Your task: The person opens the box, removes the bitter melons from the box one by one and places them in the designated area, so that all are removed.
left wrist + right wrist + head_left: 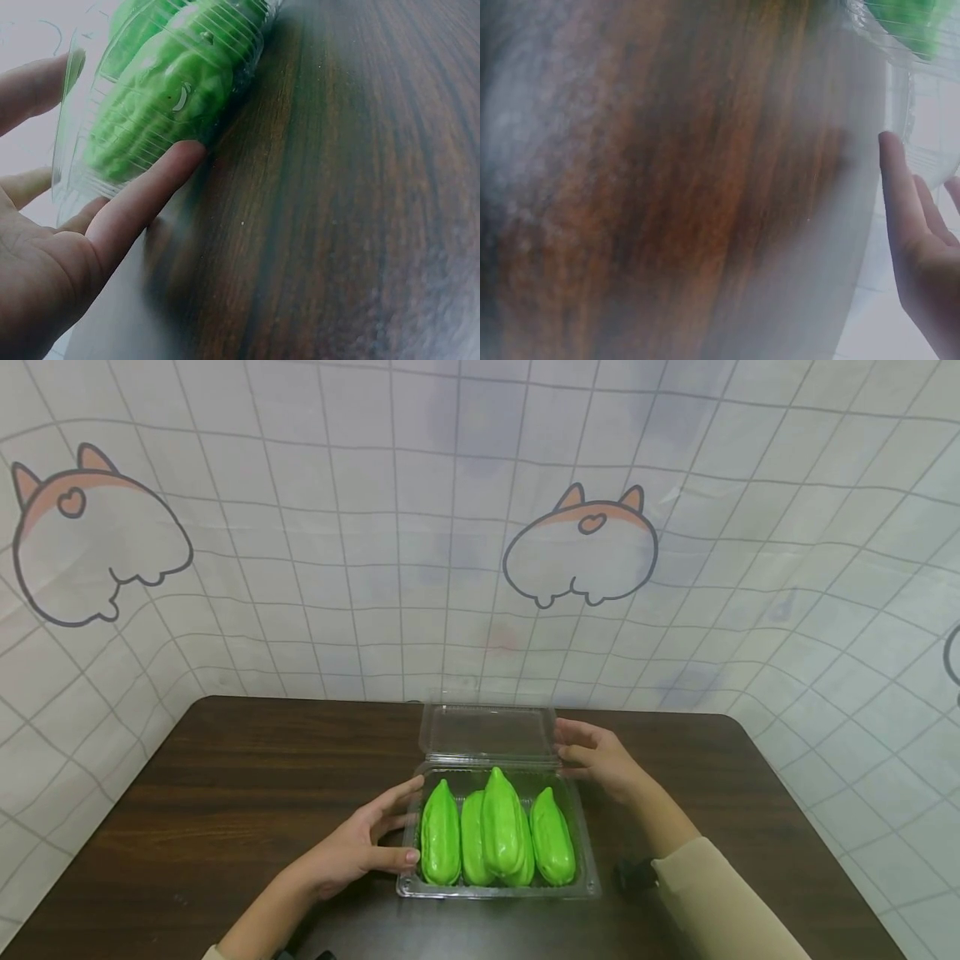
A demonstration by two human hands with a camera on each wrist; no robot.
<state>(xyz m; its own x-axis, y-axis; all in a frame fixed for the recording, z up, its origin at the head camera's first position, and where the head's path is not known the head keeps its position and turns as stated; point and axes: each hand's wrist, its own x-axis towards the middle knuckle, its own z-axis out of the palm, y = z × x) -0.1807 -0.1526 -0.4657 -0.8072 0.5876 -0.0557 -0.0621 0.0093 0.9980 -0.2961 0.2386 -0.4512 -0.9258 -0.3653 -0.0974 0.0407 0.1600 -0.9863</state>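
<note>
Our left grip is spread, its fairly straight fingers against the left side of the clear container; our right grip, fingers relaxed, is at the right edge of its folded-back lid, contact uncertain. Inside, green pieces lie side by side, with an upper piece on top. That one could block the lid or roll off if bumped; so light a hold could let the container slide on the worktop.
</note>
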